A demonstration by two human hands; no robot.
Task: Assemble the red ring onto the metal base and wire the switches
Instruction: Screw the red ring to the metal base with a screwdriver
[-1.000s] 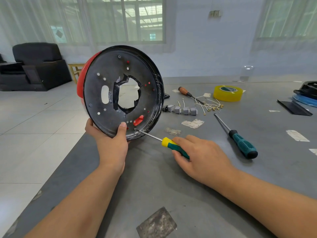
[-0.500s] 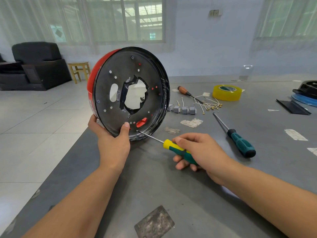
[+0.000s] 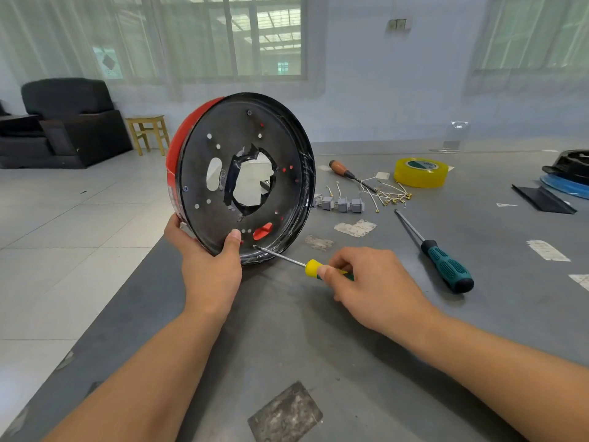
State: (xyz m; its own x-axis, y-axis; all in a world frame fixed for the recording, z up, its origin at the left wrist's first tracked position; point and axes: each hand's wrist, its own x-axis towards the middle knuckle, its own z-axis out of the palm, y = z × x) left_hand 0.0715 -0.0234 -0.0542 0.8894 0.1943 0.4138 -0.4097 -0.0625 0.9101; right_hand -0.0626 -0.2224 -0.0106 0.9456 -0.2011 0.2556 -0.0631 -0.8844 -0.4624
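— Any writing legible?
— None; the yellow tape roll (image 3: 420, 172) has a blurred label.
— The grips?
— Left hand (image 3: 208, 266) clasps the upright metal base (image 3: 245, 177), red ring (image 3: 178, 154) behind it. Right hand (image 3: 373, 288) pinches the screwdriver (image 3: 306, 264), its tip at the base beside the left thumb.

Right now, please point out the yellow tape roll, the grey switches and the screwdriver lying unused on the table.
yellow tape roll (image 3: 420, 177), head view, on its outer side wall.
grey switches (image 3: 342, 204), head view, on a middle block.
unused screwdriver (image 3: 446, 267), head view, on its teal handle.

Both hands (image 3: 210, 269) (image 3: 376, 288) curled (gripping) — forearms outstretched
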